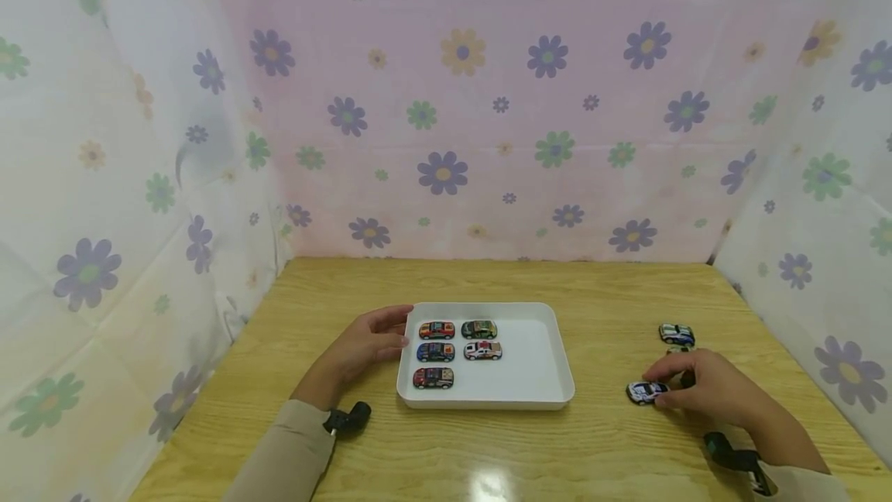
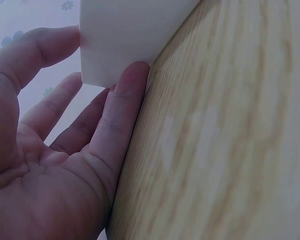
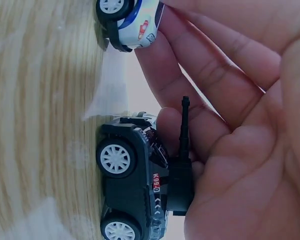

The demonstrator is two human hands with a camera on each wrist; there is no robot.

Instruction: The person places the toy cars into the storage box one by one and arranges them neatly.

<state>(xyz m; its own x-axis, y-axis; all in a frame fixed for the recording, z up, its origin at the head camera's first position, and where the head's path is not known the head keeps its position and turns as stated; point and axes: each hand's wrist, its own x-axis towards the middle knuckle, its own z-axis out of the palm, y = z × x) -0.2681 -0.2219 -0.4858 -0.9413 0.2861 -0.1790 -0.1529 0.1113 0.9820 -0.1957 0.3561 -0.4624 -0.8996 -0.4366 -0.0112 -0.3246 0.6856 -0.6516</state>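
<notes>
**White toy car pinched at the desk's right side**

The white toy car (image 1: 644, 391) is pinched by the right hand (image 1: 707, 390), still on the desk (image 1: 599, 448). The white tray (image 1: 536, 390) is steadied at its left edge by the straight-fingered left hand (image 1: 362, 351). Five cars are already trayed; three seem left outside, the held one well right of the tray.

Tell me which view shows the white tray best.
The head view: the whole white tray shows on the table, with five toy cars in its left half and the left hand at its left edge. The left wrist view shows only one corner. The right wrist view shows none of it.
</notes>
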